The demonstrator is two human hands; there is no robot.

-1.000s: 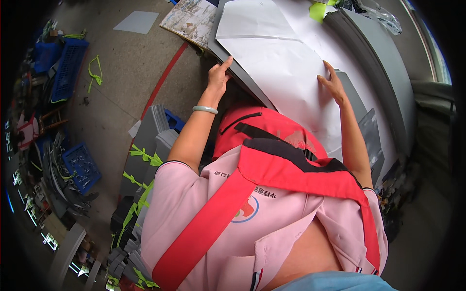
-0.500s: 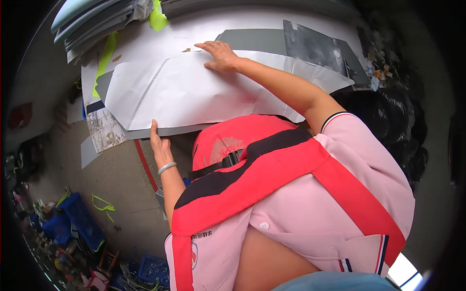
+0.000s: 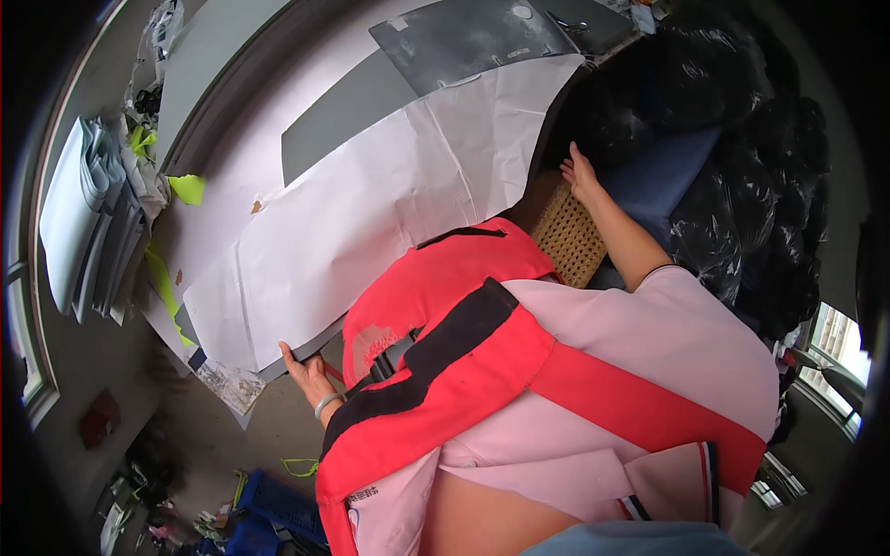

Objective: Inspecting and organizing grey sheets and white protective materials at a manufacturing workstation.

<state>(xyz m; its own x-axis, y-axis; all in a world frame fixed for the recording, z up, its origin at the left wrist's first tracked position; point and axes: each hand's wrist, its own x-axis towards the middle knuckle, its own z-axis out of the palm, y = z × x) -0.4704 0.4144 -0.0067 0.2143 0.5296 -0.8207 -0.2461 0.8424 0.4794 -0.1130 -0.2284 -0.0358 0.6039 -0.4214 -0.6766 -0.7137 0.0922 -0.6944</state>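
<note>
A large creased white sheet (image 3: 343,222) lies over grey sheet material (image 3: 348,102) on the table. At its near left corner my left hand (image 3: 311,372) is closed on the edge, the thumb uppermost; the fingers are partly hidden. A grey border of the lower sheet (image 3: 320,341) shows beside that hand. My right hand (image 3: 579,174) is off the white sheet, to the right of its right end, with fingers stretched and nothing in them. Below that hand is a tan woven cane panel (image 3: 567,236).
A dark, scuffed plate (image 3: 468,42) rests at the far side of the table. Folded light sheets (image 3: 79,222) hang at the left, near yellow-green strips (image 3: 165,283). Black plastic bags (image 3: 742,195) pile up on the right. A blue crate (image 3: 278,505) stands on the floor.
My right hand has left the top of the white sheet and moved out past its right end. The view has turned rightward. My left hand stays at the near left edge.
</note>
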